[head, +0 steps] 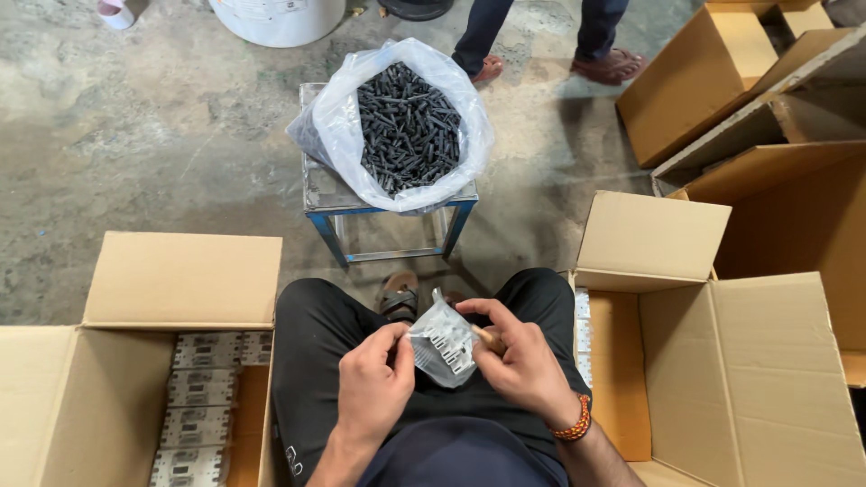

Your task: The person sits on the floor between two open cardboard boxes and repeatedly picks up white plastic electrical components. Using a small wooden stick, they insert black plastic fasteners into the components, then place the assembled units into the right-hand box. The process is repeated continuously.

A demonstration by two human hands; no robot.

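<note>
**Hands close on a small bagged part over the lap**

Fingers of both hands meet on a small clear plastic pouch (442,347) held above the seated person's lap. The left hand (372,390) pinches the pouch's left edge between thumb and forefinger, the other fingers curled in. The right hand (521,361) wraps over the right side, thumb on top, and also seems to hold a slim tan stick-like thing (490,338) against the pouch; what that is cannot be told. A beaded bracelet (575,421) circles the right wrist.

Inside the pouch sits a pale grey ribbed component. The film looks thin, crinkly and slick, so it would likely slide under loose fingers; the piece inside appears rigid and fairly light. Gripping through the film onto the hard part, or pinching the edges as both hands do now, seems the surest hold.

To the left stands an open cardboard box (180,280) with grey block-shaped units stacked in a column. To the right, another open carton (749,379) holds a few pale pieces along its near wall. Ahead, a small metal stool (329,194) with blue legs carries a clear bag (338,122) heaped with short black rod-like parts. Beyond it, another person's sandalled feet stand on the concrete floor (135,135).
</note>
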